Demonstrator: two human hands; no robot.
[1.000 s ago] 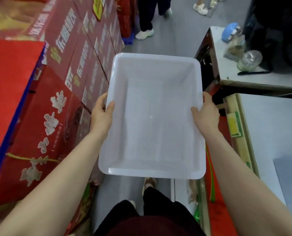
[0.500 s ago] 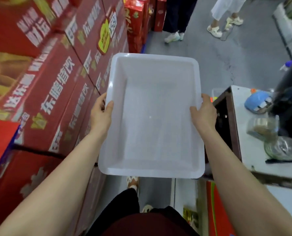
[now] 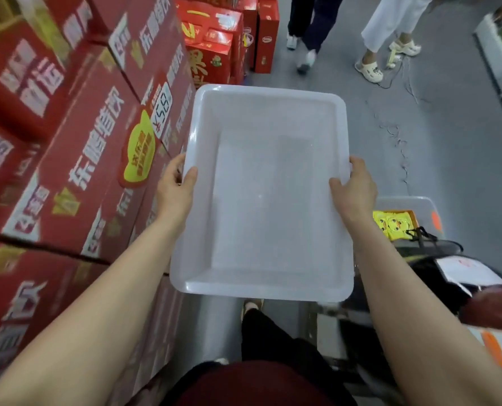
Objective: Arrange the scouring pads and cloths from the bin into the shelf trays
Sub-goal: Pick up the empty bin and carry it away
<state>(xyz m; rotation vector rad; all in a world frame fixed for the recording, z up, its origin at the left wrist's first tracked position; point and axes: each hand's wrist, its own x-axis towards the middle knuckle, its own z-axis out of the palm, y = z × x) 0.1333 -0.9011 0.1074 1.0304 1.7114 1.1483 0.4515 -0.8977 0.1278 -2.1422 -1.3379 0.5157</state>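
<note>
In front of the chest, above the floor of a shop aisle, one white bin (image 3: 261, 191) is held level by both hands. It is empty; no pads or cloths are seen in it. The left hand (image 3: 175, 190) grips the left rim, thumb over the edge and fingers (image 3: 173, 168) curled under it; the right hand (image 3: 353, 191) grips the right rim in the same way. The bin is judged to be light, thin plastic, a little flexible and smooth, so it is best held by the two long rims, as now. Stacked red boxes (image 3: 76, 159) stand at the left. Two persons' legs are seen far ahead. One clear tub (image 3: 405, 205) with yellow packets (image 3: 394, 224) stands at the right.
</note>
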